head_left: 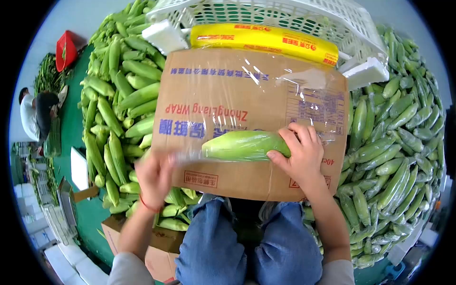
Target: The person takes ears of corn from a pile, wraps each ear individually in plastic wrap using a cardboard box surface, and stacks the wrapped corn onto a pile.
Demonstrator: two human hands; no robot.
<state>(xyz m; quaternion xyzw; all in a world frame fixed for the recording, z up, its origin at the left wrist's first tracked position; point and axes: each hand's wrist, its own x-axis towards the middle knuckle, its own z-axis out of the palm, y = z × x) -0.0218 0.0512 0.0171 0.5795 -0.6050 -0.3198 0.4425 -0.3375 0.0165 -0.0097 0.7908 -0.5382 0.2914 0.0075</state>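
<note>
An ear of corn [242, 145] in its green husk lies crosswise on the cardboard sheet [213, 95], with clear film around it. My right hand [301, 149] is closed over its right end, thumb below and fingers on top. From the ear's left end a strip of stretched clear film [188, 156] runs to my left hand [156, 176], which is smeared by motion and closed on the film. Behind them, a yellow-labelled roll of cling film [263, 42] spans the far edge of the cardboard, with a clear sheet spread from it over the cardboard.
Unwrapped corn [107, 114] is heaped on the left, and film-wrapped corn [394, 156] on the right. A white plastic crate [285, 14] stands behind the roll. A cardboard box [142, 242] sits lower left. Further left are a red basket [66, 50] and another person [38, 114].
</note>
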